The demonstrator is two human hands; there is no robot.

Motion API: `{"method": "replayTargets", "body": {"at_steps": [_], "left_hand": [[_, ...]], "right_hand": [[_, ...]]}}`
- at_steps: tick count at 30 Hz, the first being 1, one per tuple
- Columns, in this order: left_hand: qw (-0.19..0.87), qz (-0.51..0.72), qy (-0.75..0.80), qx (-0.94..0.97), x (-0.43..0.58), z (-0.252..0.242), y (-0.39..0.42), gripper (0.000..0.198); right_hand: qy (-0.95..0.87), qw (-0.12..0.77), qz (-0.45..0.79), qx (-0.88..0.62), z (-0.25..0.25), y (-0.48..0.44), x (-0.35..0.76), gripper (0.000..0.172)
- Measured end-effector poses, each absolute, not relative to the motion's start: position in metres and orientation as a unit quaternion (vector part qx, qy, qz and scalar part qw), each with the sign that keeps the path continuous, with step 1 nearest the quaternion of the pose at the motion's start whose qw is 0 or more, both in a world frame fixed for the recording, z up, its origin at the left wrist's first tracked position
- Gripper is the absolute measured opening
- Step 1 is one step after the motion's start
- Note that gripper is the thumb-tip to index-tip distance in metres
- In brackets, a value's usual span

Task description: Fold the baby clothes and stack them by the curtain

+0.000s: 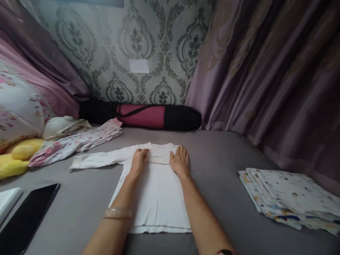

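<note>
White long-sleeved top [159, 191], plain and unprinted, spread flat near the middle of a grey bed surface [220, 170], hem toward the camera, neck toward the wall. One sleeve [95, 160] stretched out straight to the left; the other side tucked in, with a slightly creamier band of cloth lying across the chest between the two hands. Soft, thin knit, lightly creased, hem edge showing as a doubled layer.

Left hand [139, 159] resting on the upper chest of the top, fingers bent and knuckles raised, tips pressed into the cloth; cannot tell whether pinching a fold or only pressing. Pale bangle [117, 213] on that wrist. Right hand [180, 161] laid palm down on the top's right shoulder edge, fingers straight and close together, gripping nothing.

To the right, well apart, a stack of folded white cloths [289, 198] with small coloured prints, too small to read. To the left, pink floral garments [77, 141], a yellow plush toy [16, 159] and a dark, blank-screened phone [28, 216]. Behind, against damask wallpaper [138, 35], a pink and black rolled bag [148, 116]. Above it, a white rectangle [139, 66] on the wall, writing not discernible. Mauve curtain [265, 71] along the right.
</note>
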State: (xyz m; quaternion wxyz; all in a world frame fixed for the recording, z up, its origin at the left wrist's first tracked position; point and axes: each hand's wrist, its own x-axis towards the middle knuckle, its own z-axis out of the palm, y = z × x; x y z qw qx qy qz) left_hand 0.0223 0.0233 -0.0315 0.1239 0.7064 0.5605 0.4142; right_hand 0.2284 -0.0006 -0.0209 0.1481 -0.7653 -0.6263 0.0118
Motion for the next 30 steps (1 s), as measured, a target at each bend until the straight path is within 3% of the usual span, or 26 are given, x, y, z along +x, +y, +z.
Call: {"method": "replayTargets", "body": {"at_steps": [5,17,23,30], "left_hand": [[0.037,0.352,0.612,0.707,0.022,-0.042,0.025,0.034],[0.103,0.185,0.602,0.770,0.002,-0.005,-0.050,0.043],[0.081,0.165,0.576,0.797,-0.005,-0.005,-0.107,0.031],[0.080,0.113,0.617,0.774,-0.003,-0.013,-0.114,0.048]], "right_hand": [[-0.621,0.142,0.012,-0.771,-0.021,0.001,0.226,0.067],[-0.618,0.088,0.085,-0.777,-0.003,0.005,0.230,0.068],[-0.707,0.064,0.061,-0.702,0.007,0.003,0.237,0.062],[-0.742,0.029,0.063,-0.667,-0.004,0.006,0.241,0.063]]}}
